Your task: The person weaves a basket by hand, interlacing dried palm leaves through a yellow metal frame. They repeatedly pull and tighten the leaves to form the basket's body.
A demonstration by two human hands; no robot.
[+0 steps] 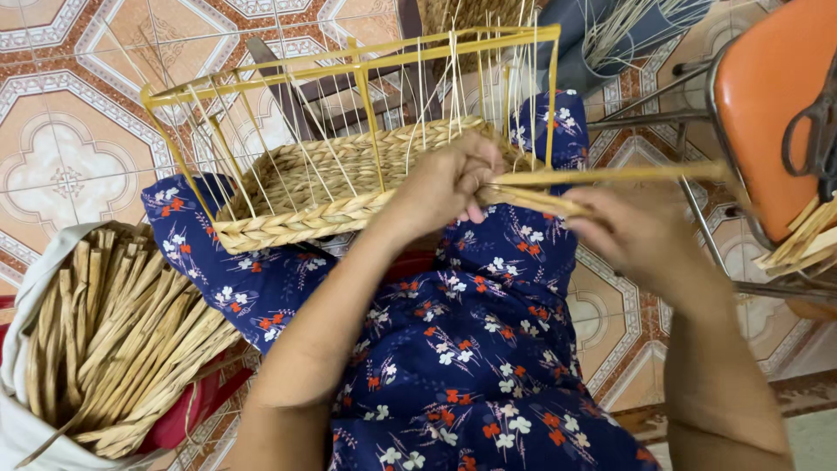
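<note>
A person seated in a blue floral dress (471, 349) weaves a basket (349, 179) that rests on the lap, tilted away from the camera; its yellow wire frame (366, 96) rises above a few finished rows of plaited straw, with thin pale uprights strung between the bars; the left hand (449, 183) presses against the basket's near right corner, fingers curled shut around a flat straw strand (532, 199); the right hand (636, 231), just beside it and blurred, pinches the same strand where it runs out to the right, thumb and fingers closed; a cloth sack (26, 349) full of dried straw strips (113, 349) sits at lower left on the patterned tile floor (70, 131); an orange chair (767, 105) stands at right, dark scissors (815, 131) lying on its seat.
</note>
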